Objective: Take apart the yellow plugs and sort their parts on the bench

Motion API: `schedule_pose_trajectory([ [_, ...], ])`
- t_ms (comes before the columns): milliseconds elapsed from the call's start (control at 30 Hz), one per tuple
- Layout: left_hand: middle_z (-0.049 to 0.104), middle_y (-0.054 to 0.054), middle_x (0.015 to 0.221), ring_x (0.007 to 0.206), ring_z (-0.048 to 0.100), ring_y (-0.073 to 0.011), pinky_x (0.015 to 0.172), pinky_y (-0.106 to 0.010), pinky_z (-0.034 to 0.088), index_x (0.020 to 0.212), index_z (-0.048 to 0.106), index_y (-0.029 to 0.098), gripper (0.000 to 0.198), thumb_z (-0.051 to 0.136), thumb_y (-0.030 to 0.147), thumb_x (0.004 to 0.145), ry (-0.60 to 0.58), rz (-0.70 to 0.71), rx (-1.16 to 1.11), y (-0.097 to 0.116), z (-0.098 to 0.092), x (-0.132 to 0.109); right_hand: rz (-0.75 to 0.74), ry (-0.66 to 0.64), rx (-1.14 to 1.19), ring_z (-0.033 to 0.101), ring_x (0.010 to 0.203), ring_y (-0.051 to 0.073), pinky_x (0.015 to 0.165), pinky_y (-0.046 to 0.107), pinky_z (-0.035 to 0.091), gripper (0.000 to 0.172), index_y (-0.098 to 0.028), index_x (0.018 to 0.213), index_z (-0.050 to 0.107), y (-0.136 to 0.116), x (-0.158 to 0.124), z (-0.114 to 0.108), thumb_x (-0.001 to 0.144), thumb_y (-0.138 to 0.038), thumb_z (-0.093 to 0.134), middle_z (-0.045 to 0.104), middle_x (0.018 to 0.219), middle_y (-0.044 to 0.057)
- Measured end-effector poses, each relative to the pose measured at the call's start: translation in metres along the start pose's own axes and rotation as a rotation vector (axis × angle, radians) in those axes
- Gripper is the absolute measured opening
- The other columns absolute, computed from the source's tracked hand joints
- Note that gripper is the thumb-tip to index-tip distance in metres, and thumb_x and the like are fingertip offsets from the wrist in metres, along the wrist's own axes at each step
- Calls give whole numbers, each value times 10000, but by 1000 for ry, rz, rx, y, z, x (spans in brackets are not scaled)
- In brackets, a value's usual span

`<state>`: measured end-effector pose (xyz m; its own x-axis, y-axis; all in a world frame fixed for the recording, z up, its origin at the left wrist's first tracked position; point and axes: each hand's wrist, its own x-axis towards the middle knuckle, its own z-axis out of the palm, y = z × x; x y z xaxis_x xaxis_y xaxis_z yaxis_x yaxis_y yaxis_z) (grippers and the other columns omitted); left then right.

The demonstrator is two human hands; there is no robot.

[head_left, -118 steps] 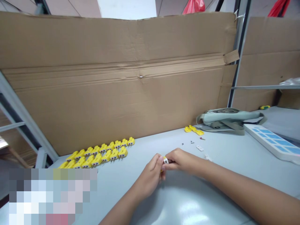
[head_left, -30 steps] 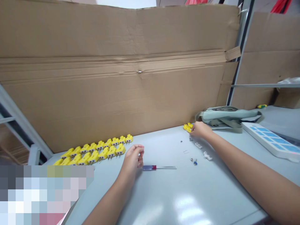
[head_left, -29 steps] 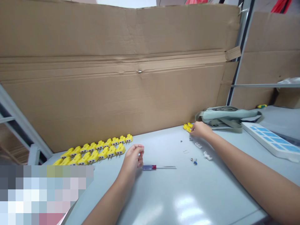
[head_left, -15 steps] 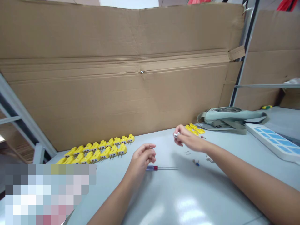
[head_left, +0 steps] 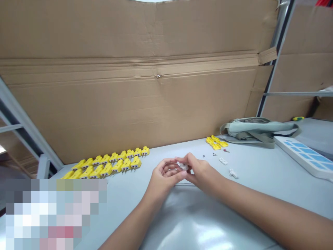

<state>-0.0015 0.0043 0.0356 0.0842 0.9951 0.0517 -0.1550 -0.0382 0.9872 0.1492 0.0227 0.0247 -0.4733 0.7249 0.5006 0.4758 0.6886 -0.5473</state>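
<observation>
1. The right hand (head_left: 201,172) is pinching a small white part (head_left: 183,166) in its fingers, just above the counter (head_left: 234,208).
2. The left hand (head_left: 162,178) is meeting it, fingers gripping the same part.
3. Rows of yellow plugs (head_left: 111,165) are lying well to the left.
4. Loose white pieces (head_left: 223,161) are lying to the right, near a grey bag (head_left: 257,129).

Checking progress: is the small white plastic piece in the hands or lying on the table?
In the hands: the small white plastic piece sits pinched between left hand and right hand, off the grey table.
</observation>
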Motion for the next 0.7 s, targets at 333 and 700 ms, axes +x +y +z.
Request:
schedule_pose_trajectory([
  [333, 631, -9, 641, 597, 547, -126, 535, -223, 415, 773, 700, 155, 305, 812, 237, 502, -72, -17, 42, 0, -11, 4, -161, 38, 436, 664, 751, 135, 742, 305, 562, 368, -192, 1058, 575, -4, -1, -11, 707, -83, 557, 590, 1119, 91],
  [700, 691, -58, 758, 701, 621, -180, 569, -247, 465, 771, 677, 155, 249, 770, 228, 553, -99, 23, 42, 0, -15, 4, -66, 150, 481, 647, 629, 106, 672, 294, 573, 195, -147, 860, 622, 1, -1, -9, 669, -156, 663, 590, 1026, 96],
])
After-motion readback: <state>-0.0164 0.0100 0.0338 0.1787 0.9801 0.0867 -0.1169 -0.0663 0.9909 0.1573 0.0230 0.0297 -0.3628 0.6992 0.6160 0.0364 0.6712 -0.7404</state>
